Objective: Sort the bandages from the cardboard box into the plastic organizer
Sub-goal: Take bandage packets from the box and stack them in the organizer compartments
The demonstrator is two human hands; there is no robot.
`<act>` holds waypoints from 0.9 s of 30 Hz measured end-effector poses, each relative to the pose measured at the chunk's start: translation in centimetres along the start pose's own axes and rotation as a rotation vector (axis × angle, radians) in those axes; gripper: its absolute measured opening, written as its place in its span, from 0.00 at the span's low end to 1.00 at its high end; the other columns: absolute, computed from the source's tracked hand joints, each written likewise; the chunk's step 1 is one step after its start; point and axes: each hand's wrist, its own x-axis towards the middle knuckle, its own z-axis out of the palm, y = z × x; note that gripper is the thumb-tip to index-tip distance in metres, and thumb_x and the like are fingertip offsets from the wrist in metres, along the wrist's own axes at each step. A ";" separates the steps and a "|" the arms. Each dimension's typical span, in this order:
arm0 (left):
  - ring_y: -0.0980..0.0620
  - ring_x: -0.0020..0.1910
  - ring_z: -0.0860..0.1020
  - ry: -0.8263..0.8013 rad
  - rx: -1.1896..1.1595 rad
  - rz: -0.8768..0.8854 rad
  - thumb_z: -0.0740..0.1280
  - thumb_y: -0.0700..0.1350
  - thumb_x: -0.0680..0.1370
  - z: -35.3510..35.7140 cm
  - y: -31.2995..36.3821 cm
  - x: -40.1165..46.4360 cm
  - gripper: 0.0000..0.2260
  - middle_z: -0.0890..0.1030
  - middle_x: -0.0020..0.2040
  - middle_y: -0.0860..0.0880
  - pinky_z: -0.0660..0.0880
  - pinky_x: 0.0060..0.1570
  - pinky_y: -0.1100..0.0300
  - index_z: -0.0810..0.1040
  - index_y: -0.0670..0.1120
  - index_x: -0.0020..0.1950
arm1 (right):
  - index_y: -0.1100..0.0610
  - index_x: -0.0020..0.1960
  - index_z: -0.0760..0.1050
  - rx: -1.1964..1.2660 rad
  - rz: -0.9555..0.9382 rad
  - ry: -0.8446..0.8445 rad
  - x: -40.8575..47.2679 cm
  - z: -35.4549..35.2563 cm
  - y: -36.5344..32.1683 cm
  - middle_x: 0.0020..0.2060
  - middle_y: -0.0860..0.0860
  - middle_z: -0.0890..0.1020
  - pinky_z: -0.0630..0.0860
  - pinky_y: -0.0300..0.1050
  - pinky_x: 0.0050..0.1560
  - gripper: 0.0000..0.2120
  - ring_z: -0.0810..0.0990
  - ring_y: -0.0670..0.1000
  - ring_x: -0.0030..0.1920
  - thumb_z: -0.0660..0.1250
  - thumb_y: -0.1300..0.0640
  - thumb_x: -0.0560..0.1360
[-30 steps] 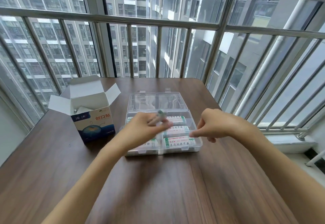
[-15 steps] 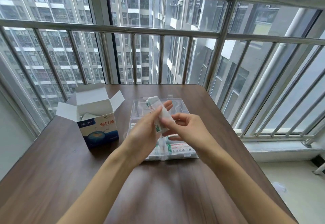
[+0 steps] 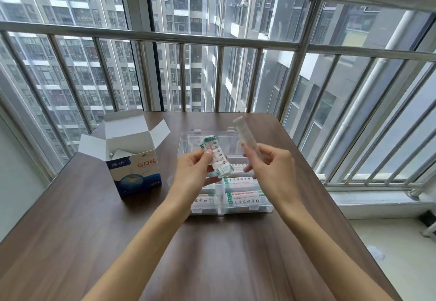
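Left hand (image 3: 193, 171) fingers pinch bandage stack (image 3: 218, 156); right hand (image 3: 271, 166) fingers pinch one strip (image 3: 245, 133).

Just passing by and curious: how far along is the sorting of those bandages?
Well along, not finished. Several compartments at the near end of the plastic organizer already hold printed bandages. In hand: the left hand pinches a small stack of bandages, while the right hand holds one strip apart from it. Still left: white pieces show inside the open cardboard box.
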 end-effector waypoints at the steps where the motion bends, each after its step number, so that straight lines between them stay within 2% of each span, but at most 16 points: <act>1: 0.54 0.35 0.82 0.002 -0.007 -0.005 0.61 0.40 0.81 0.2 -0.2 0.0 0.10 0.83 0.38 0.47 0.81 0.37 0.62 0.79 0.41 0.44 | 0.54 0.48 0.83 -0.140 -0.179 0.069 0.0 0.2 0.2 0.31 0.44 0.78 0.72 0.38 0.32 0.08 0.76 0.42 0.28 0.66 0.52 0.78; 3: 0.56 0.34 0.81 0.001 -0.021 -0.010 0.63 0.41 0.80 0.5 -0.5 -0.3 0.09 0.82 0.37 0.48 0.80 0.36 0.64 0.80 0.42 0.44 | 0.51 0.60 0.78 -0.431 -0.429 0.048 -0.5 0.8 0.0 0.35 0.44 0.73 0.72 0.43 0.30 0.12 0.74 0.44 0.29 0.61 0.55 0.79; 4: 0.56 0.33 0.81 0.005 -0.043 -0.017 0.63 0.40 0.80 0.7 -0.6 -0.5 0.08 0.82 0.36 0.49 0.79 0.36 0.64 0.81 0.42 0.44 | 0.51 0.64 0.75 -0.560 -0.459 -0.015 -0.8 1.2 -0.2 0.38 0.46 0.72 0.70 0.45 0.28 0.16 0.75 0.49 0.31 0.58 0.55 0.79; 6: 0.58 0.33 0.81 0.014 -0.113 -0.038 0.63 0.39 0.79 1.0 -0.6 -0.9 0.09 0.83 0.35 0.51 0.79 0.34 0.65 0.82 0.44 0.44 | 0.48 0.68 0.70 -0.716 -0.439 -0.114 -1.1 1.5 -0.5 0.41 0.47 0.69 0.65 0.44 0.28 0.22 0.77 0.54 0.34 0.50 0.51 0.77; 8: 0.59 0.32 0.80 0.015 -0.187 -0.061 0.63 0.38 0.79 1.1 -0.5 -1.2 0.09 0.83 0.33 0.53 0.78 0.33 0.67 0.82 0.44 0.44 | 0.45 0.68 0.70 -0.765 -0.449 -0.141 -1.2 1.6 -0.4 0.42 0.45 0.65 0.62 0.42 0.29 0.27 0.76 0.52 0.37 0.44 0.48 0.74; 10: 0.59 0.34 0.81 -0.010 -0.235 -0.078 0.62 0.38 0.80 1.0 -0.4 -1.5 0.09 0.84 0.36 0.52 0.78 0.33 0.67 0.82 0.43 0.46 | 0.42 0.68 0.68 -0.784 -0.449 -0.188 -1.2 1.4 0.0 0.44 0.44 0.65 0.64 0.41 0.32 0.28 0.73 0.48 0.43 0.42 0.47 0.73; 13: 0.57 0.40 0.83 -0.030 -0.235 -0.072 0.62 0.39 0.80 1.0 -0.4 -1.6 0.09 0.85 0.42 0.48 0.78 0.35 0.66 0.82 0.41 0.50 | 0.41 0.64 0.73 -0.613 -0.335 -0.265 -1.1 1.0 -0.2 0.50 0.42 0.70 0.69 0.43 0.40 0.24 0.71 0.43 0.50 0.44 0.41 0.77; 16: 0.60 0.35 0.81 -0.043 -0.191 -0.044 0.64 0.39 0.79 1.4 -0.6 -1.8 0.07 0.84 0.36 0.52 0.78 0.35 0.67 0.82 0.44 0.47 | 0.44 0.51 0.82 -0.329 -0.162 -0.153 -0.5 0.8 -0.3 0.47 0.41 0.77 0.73 0.42 0.44 0.13 0.76 0.42 0.45 0.61 0.41 0.77; 17: 0.60 0.35 0.82 -0.045 -0.174 -0.032 0.64 0.39 0.79 1.5 -0.7 -1.9 0.07 0.84 0.36 0.53 0.78 0.35 0.68 0.82 0.47 0.46 | 0.45 0.50 0.82 -0.276 -0.132 -0.123 -0.2 0.7 -0.3 0.44 0.41 0.79 0.74 0.40 0.43 0.10 0.78 0.42 0.42 0.67 0.42 0.74; 19: 0.59 0.37 0.83 -0.045 -0.156 0.000 0.66 0.39 0.78 1.5 -0.7 -1.9 0.07 0.85 0.37 0.53 0.77 0.35 0.68 0.82 0.49 0.46 | 0.46 0.52 0.82 -0.115 -0.005 -0.177 0.4 0.2 -0.3 0.42 0.43 0.83 0.76 0.35 0.41 0.12 0.81 0.41 0.40 0.73 0.46 0.70; 22: 0.57 0.38 0.83 -0.026 -0.169 0.037 0.67 0.38 0.77 1.3 -0.5 -1.8 0.06 0.85 0.39 0.52 0.78 0.36 0.67 0.82 0.47 0.47 | 0.53 0.52 0.83 0.138 0.231 -0.308 0.5 -0.5 -0.4 0.41 0.48 0.86 0.74 0.31 0.34 0.12 0.81 0.41 0.39 0.74 0.51 0.70; 27: 0.56 0.40 0.84 -0.030 -0.227 0.011 0.69 0.38 0.76 1.5 -0.5 -1.7 0.04 0.86 0.40 0.49 0.78 0.38 0.66 0.82 0.41 0.49 | 0.55 0.47 0.83 0.322 0.341 -0.109 0.3 -0.7 0.1 0.39 0.50 0.86 0.74 0.33 0.33 0.06 0.80 0.43 0.37 0.74 0.56 0.70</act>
